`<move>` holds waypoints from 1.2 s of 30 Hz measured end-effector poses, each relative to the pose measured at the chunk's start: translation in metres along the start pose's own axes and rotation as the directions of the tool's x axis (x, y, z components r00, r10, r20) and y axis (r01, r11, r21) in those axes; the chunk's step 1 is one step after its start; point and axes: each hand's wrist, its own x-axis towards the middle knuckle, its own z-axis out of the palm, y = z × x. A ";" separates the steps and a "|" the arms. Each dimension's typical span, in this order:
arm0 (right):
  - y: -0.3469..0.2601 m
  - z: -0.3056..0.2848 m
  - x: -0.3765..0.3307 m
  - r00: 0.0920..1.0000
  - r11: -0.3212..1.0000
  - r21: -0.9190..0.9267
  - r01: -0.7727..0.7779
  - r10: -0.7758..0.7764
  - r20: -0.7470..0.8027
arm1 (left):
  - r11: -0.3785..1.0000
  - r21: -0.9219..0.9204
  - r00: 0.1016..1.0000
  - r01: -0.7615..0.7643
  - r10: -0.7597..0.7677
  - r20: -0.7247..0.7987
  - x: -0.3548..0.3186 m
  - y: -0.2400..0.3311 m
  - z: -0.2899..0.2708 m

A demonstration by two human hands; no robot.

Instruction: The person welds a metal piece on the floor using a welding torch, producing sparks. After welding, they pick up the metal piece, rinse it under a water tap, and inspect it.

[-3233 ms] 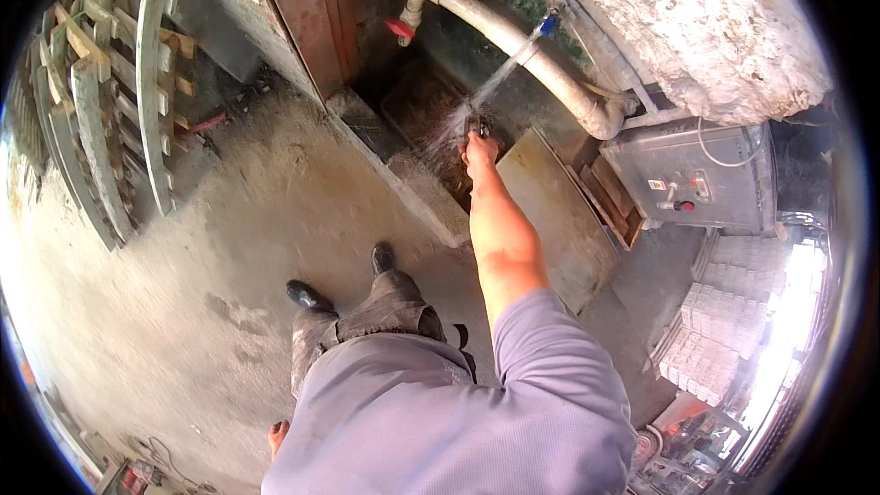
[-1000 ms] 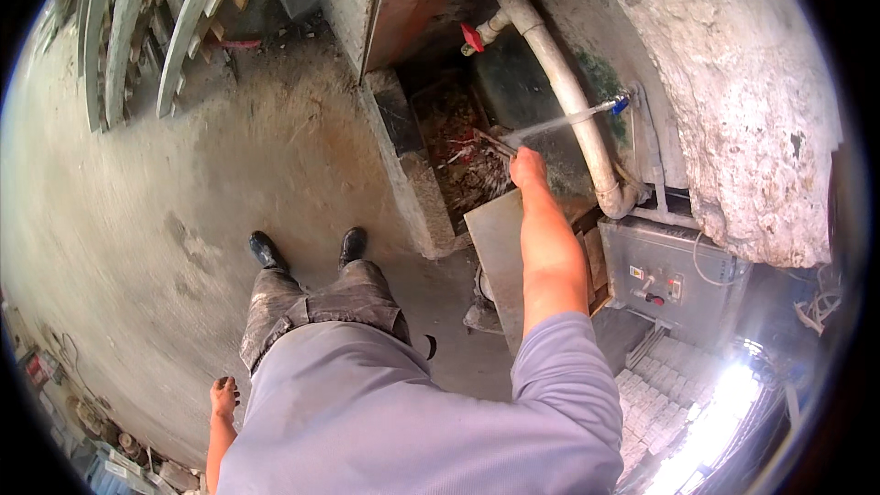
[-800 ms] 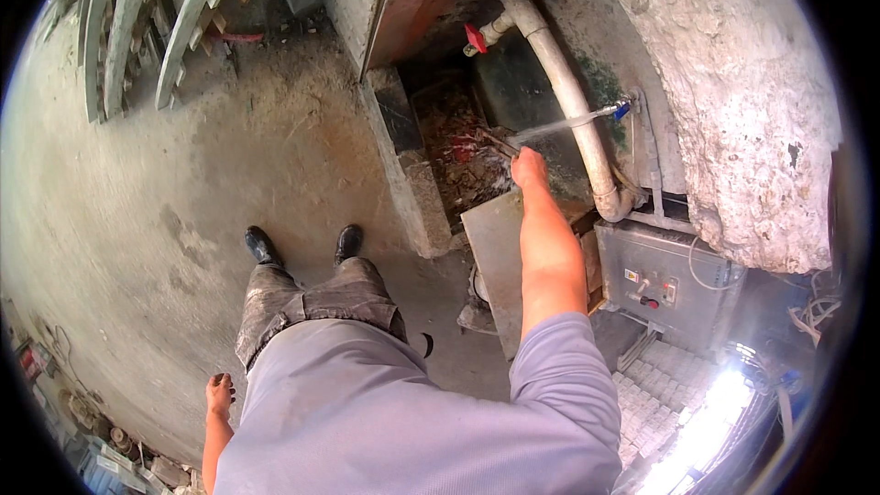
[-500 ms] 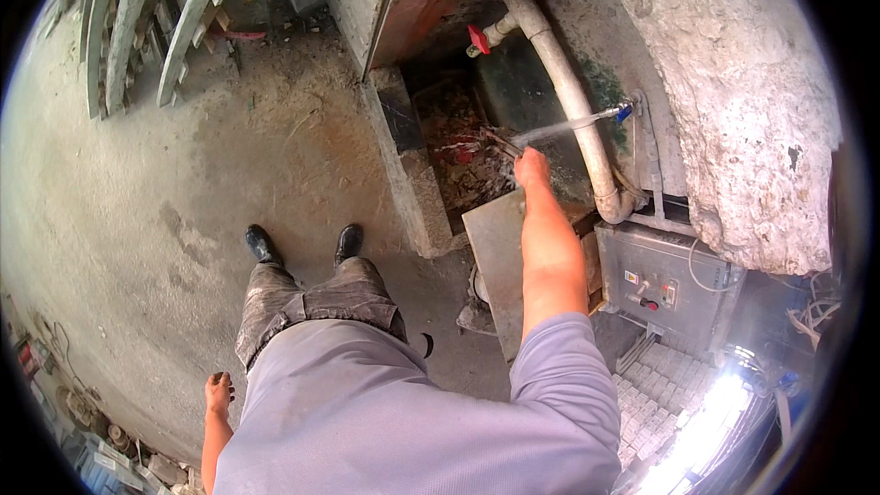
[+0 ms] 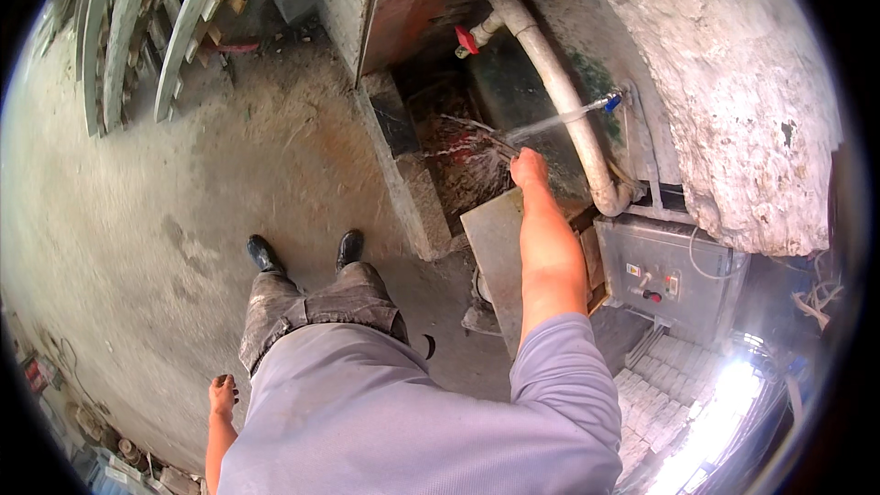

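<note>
My right hand (image 5: 529,168) is stretched out over a walled wash basin (image 5: 427,238), closed round a thin dark stick-like tool (image 5: 496,139). Its exact kind cannot be made out. A jet of water (image 5: 548,122) shoots from a blue-handled tap (image 5: 612,102) on the wall, strikes the tool and splashes. Reddish-brown debris lies in the basin under the spray. Down by my left side hangs my left hand (image 5: 223,394), fingers loosely bent and apart, with nothing visible in it.
A thick pipe (image 5: 556,73) with a red-handled valve (image 5: 467,39) runs beside the basin. A flat board (image 5: 496,236) leans below my right forearm, near a metal control box (image 5: 667,266). Curved slatted frames (image 5: 188,32) stand at far left. Rough rock (image 5: 733,101) rises at right.
My right hand and the tool have shifted slightly, and the tool now points more to the left in the spray. The view has tilted a little. My left hand stays hanging.
</note>
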 end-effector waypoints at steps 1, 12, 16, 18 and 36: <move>0.000 -0.001 -0.001 1.000 1.000 0.008 -0.006 0.006 0.008 | 1.000 0.007 1.000 -0.007 0.007 0.001 0.000 0.002 0.000; 0.044 0.068 0.032 0.989 0.921 0.367 -0.129 0.148 -0.025 | 0.996 0.056 0.998 -0.067 0.067 -0.007 0.004 0.024 -0.005; 0.089 0.079 0.050 0.963 0.769 0.607 -0.203 0.269 -0.018 | 0.991 0.088 0.995 -0.096 0.093 0.039 0.013 0.042 0.011; 0.007 0.071 0.017 0.926 0.475 0.803 -0.361 0.285 0.248 | 0.993 0.105 0.996 -0.053 0.060 -0.063 -0.005 0.031 -0.021; 0.013 0.089 -0.051 0.868 -0.456 0.870 -0.186 0.339 0.363 | 0.099 0.511 0.306 -0.854 0.890 0.339 -0.025 0.423 0.091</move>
